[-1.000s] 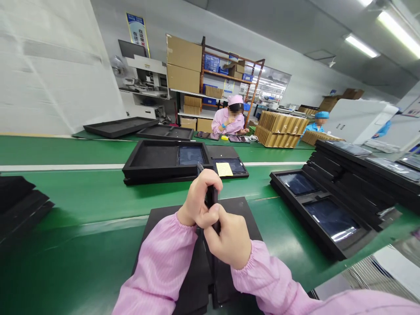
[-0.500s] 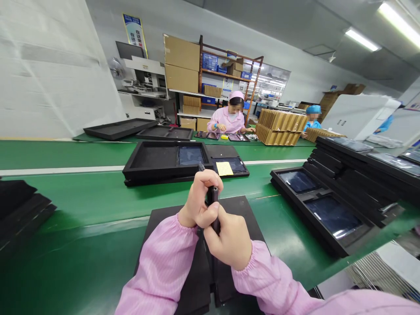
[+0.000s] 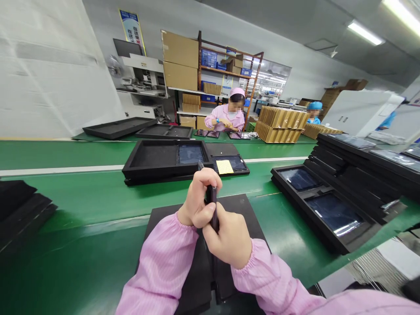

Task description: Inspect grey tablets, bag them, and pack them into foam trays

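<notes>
My left hand [image 3: 204,199] and my right hand [image 3: 230,236] are both closed on a thin dark tablet [image 3: 214,214], held upright and seen edge-on. The left fingers curl over its upper end; the right hand grips lower on the near side. Above my left hand pokes a small grey tip [image 3: 201,165], whose kind I cannot make out. The tablet's faces are hidden. Under my hands lies a black foam pad [image 3: 236,210] on the green table, with a slot down its middle.
Ahead sits a black foam tray [image 3: 151,155] holding a tablet, with a yellow note [image 3: 225,166] on another tablet beside it. Stacked trays with tablets [image 3: 333,213] stand right, dark foam sheets [image 3: 24,214] left. A co-worker in pink [image 3: 229,114] sits across the table.
My hands and the tablet stay almost in place. Across the table, the co-worker has lifted a dark flat device in both hands. The view has shifted slightly.
</notes>
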The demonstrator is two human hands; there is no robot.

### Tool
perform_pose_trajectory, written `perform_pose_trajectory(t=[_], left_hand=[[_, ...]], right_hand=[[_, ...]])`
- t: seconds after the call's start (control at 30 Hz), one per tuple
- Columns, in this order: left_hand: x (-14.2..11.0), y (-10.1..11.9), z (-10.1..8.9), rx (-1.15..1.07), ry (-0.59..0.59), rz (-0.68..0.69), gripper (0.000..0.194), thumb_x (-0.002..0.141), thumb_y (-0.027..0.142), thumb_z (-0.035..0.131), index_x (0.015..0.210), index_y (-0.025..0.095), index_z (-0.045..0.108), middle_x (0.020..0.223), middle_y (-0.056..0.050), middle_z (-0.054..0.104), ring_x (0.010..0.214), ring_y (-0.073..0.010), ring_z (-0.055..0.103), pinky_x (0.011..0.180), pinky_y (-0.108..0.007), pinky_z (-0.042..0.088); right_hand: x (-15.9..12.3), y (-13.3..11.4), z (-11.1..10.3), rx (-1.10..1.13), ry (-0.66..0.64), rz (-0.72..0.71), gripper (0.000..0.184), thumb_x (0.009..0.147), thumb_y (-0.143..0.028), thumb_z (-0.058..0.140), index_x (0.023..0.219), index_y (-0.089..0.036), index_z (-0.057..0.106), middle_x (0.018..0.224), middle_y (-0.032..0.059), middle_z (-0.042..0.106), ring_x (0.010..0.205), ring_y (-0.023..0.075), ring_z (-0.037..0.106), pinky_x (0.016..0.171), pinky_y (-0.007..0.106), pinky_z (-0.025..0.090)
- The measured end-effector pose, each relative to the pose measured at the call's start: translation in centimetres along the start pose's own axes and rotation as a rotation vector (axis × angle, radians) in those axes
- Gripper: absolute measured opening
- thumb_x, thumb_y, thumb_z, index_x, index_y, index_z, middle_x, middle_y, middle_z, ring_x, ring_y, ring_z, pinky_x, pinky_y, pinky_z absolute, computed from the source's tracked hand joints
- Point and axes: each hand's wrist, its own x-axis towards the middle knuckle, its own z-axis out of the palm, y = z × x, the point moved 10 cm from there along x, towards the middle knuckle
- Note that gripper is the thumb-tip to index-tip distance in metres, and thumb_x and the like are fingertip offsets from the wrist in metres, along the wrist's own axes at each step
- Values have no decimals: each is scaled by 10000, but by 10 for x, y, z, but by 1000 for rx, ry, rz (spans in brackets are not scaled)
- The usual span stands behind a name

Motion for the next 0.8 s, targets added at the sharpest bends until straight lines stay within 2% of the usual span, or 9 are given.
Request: perform_pose_trajectory(t=[0.1,0.2,0.3,0.37,0.6,0.8], left_hand=[[-4,-16,-6,-55,56,-102,303,878,456,511,1115,274,463,766,22,514,663,-176,480,624,-330,426],[-7,-33,-11,-34,95,-204,409,859,499,524,1196,275,467,904,-14,588,804,-217,567,742,-392,483],[-8,-42,-15,-24,110,-270,471,848,520,529,1238,259,491,997,-38,604,926,-242,579,854,-425,480],[-8,-43,-15,-30,92,-296,485,848,507,535,1257,249,508,1003,-37,599,937,-239,573,873,-417,473],[-4,-39,-16,-39,83,-285,450,830,473,545,1213,237,547,876,-11,570,800,-208,534,759,-372,450],[1,-28,-8,-4,39,-237,368,852,421,559,1175,250,521,758,31,509,655,-158,469,616,-301,417]], right_hand=[[8,4,6,-46,-94,57,108,796,-317,383,758,-228,431,575,52,673,468,209,617,481,270,227],[18,10,10,-122,-162,126,121,816,-314,421,805,-213,488,639,68,701,529,218,630,510,275,217],[25,13,13,-151,-202,156,114,837,-298,449,833,-205,514,669,71,709,565,217,630,519,272,211],[27,12,14,-144,-200,154,106,843,-293,458,829,-205,515,654,60,698,553,208,616,517,268,208],[22,7,11,-114,-112,120,111,816,-301,449,779,-213,505,556,33,643,450,195,568,477,264,200],[12,-3,2,-75,85,-20,189,834,-282,402,826,-196,570,510,34,643,397,212,582,436,273,238]])
